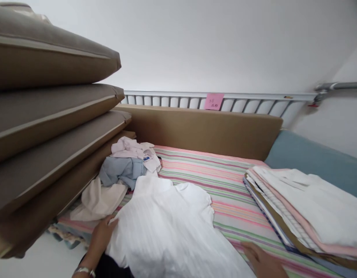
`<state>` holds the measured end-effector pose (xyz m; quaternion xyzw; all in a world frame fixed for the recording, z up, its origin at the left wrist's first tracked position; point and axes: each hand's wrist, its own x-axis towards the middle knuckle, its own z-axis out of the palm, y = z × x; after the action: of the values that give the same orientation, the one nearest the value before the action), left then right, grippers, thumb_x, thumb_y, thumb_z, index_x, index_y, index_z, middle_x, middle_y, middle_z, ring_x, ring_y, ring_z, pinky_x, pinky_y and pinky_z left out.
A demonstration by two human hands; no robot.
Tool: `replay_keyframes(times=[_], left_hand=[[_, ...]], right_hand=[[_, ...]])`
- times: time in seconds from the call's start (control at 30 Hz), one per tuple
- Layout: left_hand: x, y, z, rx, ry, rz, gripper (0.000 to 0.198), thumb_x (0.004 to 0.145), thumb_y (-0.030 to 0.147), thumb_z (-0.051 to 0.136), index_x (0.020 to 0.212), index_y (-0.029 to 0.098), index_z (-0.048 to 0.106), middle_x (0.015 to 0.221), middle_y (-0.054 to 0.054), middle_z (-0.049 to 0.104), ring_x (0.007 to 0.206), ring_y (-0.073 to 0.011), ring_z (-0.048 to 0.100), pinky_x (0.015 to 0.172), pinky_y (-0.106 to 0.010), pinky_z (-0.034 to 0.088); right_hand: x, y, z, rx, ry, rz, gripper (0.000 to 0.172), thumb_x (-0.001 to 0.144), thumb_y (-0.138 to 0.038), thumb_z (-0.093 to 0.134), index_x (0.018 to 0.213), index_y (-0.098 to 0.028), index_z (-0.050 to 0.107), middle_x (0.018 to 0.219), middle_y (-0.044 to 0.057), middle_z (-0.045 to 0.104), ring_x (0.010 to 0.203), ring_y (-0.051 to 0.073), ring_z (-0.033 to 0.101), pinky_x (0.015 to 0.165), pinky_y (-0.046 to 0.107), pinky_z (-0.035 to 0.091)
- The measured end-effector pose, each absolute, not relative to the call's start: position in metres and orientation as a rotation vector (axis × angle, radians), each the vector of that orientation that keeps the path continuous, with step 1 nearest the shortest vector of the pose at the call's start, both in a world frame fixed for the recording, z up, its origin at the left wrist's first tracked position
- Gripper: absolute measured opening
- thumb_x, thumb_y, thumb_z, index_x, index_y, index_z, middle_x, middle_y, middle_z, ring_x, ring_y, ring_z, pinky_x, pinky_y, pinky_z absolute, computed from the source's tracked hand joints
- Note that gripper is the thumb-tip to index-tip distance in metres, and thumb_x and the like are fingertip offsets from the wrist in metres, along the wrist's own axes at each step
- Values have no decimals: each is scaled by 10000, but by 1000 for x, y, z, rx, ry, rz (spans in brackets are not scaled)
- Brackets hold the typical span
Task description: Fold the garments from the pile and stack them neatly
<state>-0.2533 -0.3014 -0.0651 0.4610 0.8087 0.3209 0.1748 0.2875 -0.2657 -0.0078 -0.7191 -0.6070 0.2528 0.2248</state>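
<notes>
A white short-sleeved top with gathered cuffs [169, 224] lies spread across the bed in front of me. My left hand [104, 233], with a metal bracelet at the wrist, pinches the top's left edge. At the lower right, my right hand [263, 262] is beside the top's other edge, fingers stretched out and slightly blurred; its lower part is cut off by the frame. Left of the top are crumpled clothes: a blue-grey garment [120, 170], a cream garment [98, 200] and a pale pink garment [127, 146].
A stack of folded clothes [325, 208] sits on the right of the striped sheet [201, 166]. Thick brown mattresses [51, 112] are piled high at the left. Another brown mattress [201, 129] leans against the railing [169, 101], which bears a pink note [214, 101].
</notes>
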Motion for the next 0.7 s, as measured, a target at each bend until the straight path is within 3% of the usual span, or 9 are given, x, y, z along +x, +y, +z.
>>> replay_keyframes(times=[0.17, 0.4, 0.57, 0.7], left_hand=[[-250, -307, -64, 1415, 2272, 976, 354, 762, 434, 454, 936, 194, 646, 1025, -83, 692, 1008, -261, 617, 892, -355, 460], [-246, -313, -74, 1537, 2205, 1186, 254, 770, 384, 470, 878, 225, 637, 955, -51, 677, 940, -239, 623, 853, -364, 484], [-236, -317, -63, 1513, 2145, 1163, 224, 795, 300, 437, 902, 237, 623, 960, -46, 666, 922, -220, 617, 841, -359, 481], [-232, -316, -56, 1497, 2123, 1131, 211, 799, 270, 418, 880, 230, 608, 921, -44, 654, 891, -214, 612, 826, -360, 474]], right_hand=[[197, -217, 38, -1635, -1849, 604, 322, 711, -418, 469, 832, -218, 691, 939, 71, 709, 931, 276, 623, 870, 401, 442], [80, -135, 35, -1208, -2022, 684, 257, 691, -300, 590, 912, -218, 691, 983, 16, 693, 1005, 213, 585, 939, 351, 383], [59, -99, 22, -1275, -2137, 680, 153, 556, -242, 686, 702, -202, 672, 713, 0, 682, 749, 194, 615, 791, 333, 409], [65, -98, 31, -1408, -2417, 426, 70, 602, -197, 623, 660, -210, 660, 666, 11, 668, 641, 161, 573, 638, 278, 367]])
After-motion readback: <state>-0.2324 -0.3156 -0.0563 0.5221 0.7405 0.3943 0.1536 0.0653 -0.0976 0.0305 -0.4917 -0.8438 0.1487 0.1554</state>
